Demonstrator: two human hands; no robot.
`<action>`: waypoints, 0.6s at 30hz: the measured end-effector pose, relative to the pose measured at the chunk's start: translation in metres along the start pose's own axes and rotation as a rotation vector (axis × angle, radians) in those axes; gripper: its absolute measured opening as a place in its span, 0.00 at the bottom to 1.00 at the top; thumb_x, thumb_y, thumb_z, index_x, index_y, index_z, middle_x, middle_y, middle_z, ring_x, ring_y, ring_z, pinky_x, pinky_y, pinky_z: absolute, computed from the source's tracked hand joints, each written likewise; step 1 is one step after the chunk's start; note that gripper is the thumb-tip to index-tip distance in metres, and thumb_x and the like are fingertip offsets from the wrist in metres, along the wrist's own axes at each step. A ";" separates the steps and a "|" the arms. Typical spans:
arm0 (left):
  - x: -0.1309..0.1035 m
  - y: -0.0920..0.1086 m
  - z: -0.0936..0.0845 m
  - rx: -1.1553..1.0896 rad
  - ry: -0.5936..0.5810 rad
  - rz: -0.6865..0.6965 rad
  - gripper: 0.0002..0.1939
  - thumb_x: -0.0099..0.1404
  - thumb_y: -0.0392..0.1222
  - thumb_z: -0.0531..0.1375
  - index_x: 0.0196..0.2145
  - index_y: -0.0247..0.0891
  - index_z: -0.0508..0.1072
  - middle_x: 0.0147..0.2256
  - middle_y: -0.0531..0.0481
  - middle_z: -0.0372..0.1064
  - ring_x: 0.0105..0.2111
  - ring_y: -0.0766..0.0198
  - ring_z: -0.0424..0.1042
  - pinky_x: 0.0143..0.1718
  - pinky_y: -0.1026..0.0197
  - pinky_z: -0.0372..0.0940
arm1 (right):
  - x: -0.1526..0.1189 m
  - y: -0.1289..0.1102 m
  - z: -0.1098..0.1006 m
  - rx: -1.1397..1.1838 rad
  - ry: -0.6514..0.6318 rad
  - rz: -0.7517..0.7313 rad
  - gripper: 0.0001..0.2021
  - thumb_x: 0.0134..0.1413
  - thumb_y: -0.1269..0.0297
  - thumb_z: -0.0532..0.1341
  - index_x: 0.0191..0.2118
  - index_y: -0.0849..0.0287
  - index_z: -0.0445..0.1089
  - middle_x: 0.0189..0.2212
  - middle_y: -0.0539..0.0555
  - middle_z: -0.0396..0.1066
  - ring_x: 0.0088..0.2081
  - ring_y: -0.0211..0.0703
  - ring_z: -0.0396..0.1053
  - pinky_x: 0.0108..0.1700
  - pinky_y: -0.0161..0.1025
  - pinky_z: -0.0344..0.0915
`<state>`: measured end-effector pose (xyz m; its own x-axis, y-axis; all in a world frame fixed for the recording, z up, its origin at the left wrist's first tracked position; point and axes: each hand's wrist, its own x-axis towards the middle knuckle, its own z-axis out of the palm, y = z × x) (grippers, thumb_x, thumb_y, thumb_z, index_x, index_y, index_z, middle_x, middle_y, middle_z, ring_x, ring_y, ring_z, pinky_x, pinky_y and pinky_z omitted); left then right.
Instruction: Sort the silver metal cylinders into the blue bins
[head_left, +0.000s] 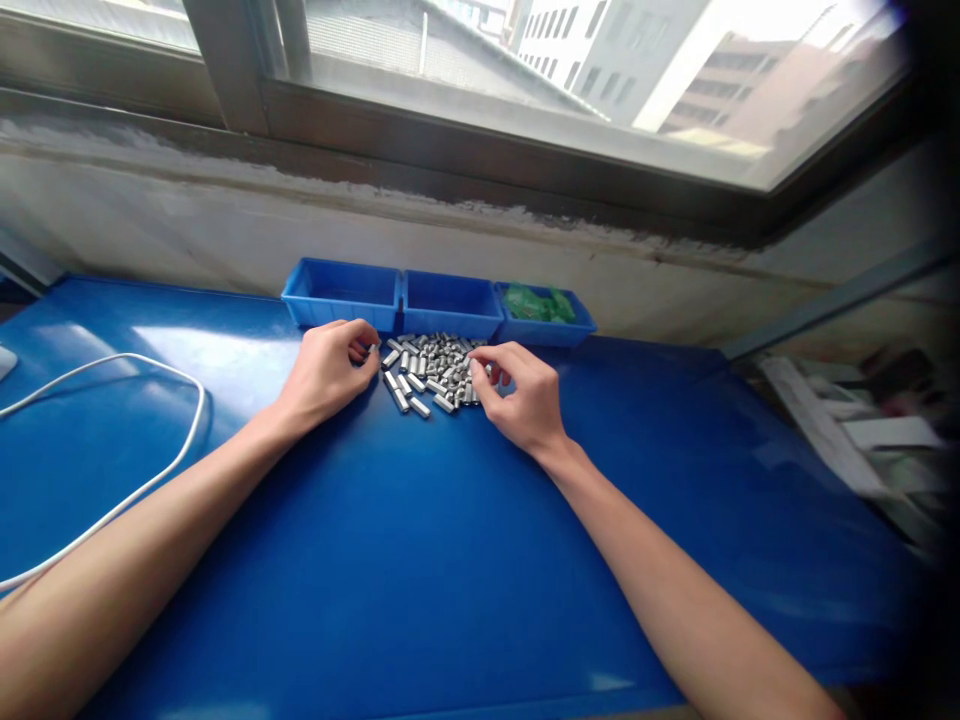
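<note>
A heap of short silvery metal cylinders (446, 368) lies on the blue table (420, 560), with longer pieces towards its left and front. At the left edge of the heap is my left hand (334, 365), its fingers curled and thumb and fingertips together. A small pale glint shows at those fingertips, too small to make out. My right hand (525, 392) rests over the right edge of the heap. Its thumb and forefinger pinch close together at the cylinders, and what lies between them is hidden.
Behind the heap stand three blue bins in a row: a left bin (341, 312), a middle bin (452, 322) and a right bin (547, 332) holding green plastic (536, 303). A white cable (196, 420) loops across the left. Blurred items (847, 420) sit beyond the right edge, under a window.
</note>
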<state>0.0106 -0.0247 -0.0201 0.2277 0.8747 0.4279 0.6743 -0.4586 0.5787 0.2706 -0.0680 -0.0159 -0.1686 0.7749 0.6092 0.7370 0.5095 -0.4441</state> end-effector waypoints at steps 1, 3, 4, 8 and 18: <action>0.000 0.000 0.000 0.039 -0.006 0.012 0.10 0.61 0.40 0.60 0.40 0.38 0.77 0.33 0.47 0.75 0.31 0.61 0.73 0.37 0.59 0.69 | 0.000 -0.002 0.001 0.008 -0.003 -0.019 0.07 0.64 0.64 0.59 0.40 0.55 0.76 0.35 0.54 0.78 0.30 0.43 0.71 0.40 0.43 0.71; 0.001 0.000 0.000 0.117 -0.015 0.032 0.13 0.62 0.40 0.60 0.45 0.38 0.75 0.34 0.47 0.75 0.31 0.60 0.73 0.38 0.58 0.69 | 0.001 -0.006 0.002 0.022 -0.021 -0.045 0.08 0.64 0.64 0.59 0.41 0.54 0.76 0.34 0.53 0.77 0.30 0.42 0.71 0.40 0.42 0.71; 0.002 -0.001 -0.001 0.145 -0.016 0.039 0.13 0.63 0.39 0.59 0.46 0.38 0.74 0.35 0.46 0.75 0.32 0.60 0.73 0.38 0.57 0.69 | 0.002 -0.008 0.004 0.028 -0.036 -0.052 0.08 0.64 0.64 0.59 0.41 0.54 0.76 0.34 0.53 0.77 0.30 0.42 0.71 0.40 0.42 0.71; 0.002 -0.005 -0.001 0.178 0.002 0.062 0.12 0.67 0.40 0.57 0.47 0.39 0.74 0.37 0.45 0.75 0.36 0.57 0.75 0.42 0.55 0.70 | 0.015 -0.014 0.011 0.059 -0.102 -0.105 0.09 0.64 0.64 0.58 0.43 0.55 0.76 0.36 0.53 0.78 0.32 0.42 0.72 0.42 0.41 0.71; 0.008 0.018 0.013 -0.783 -0.043 -0.102 0.26 0.57 0.51 0.72 0.49 0.36 0.74 0.38 0.46 0.78 0.40 0.58 0.80 0.48 0.56 0.75 | 0.019 -0.013 0.026 0.205 -0.025 -0.013 0.16 0.62 0.65 0.61 0.54 0.54 0.72 0.37 0.50 0.78 0.28 0.38 0.70 0.38 0.39 0.72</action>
<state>0.0334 -0.0234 -0.0149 0.2293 0.9164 0.3282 0.0069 -0.3387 0.9409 0.2405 -0.0499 -0.0154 -0.1947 0.7756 0.6005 0.5868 0.5826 -0.5623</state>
